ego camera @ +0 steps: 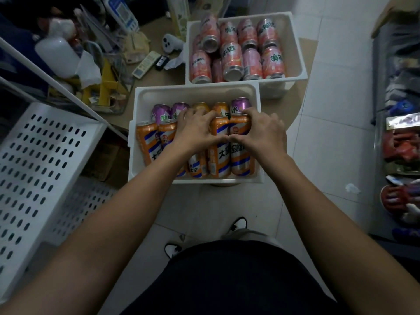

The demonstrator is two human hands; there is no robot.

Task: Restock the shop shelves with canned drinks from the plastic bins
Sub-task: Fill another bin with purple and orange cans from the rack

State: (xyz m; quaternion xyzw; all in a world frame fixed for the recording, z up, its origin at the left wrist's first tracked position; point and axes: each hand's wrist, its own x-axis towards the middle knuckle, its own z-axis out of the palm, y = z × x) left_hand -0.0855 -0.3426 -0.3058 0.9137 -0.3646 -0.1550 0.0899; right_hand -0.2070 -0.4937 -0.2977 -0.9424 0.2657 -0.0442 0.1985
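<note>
A white plastic bin [141, 96] on the floor in front of me holds tall orange cans [242, 153] lying side by side, with short purple cans [160, 113] and orange ones behind them. Both hands reach into it. My left hand [194, 130] curls over the top of a tall orange can near the middle of the row. My right hand [261, 130] grips the top of the tall orange can at the right end. Behind it, a second white bin [297, 53] is packed with pink cans [231, 60].
A white perforated shelf [38, 164] juts out at the left, with a lower one beneath it. Clutter, a remote and a key fob lie on the floor at the back left. Packaged goods fill a rack [400, 144] along the right. My shoes stand below the near bin.
</note>
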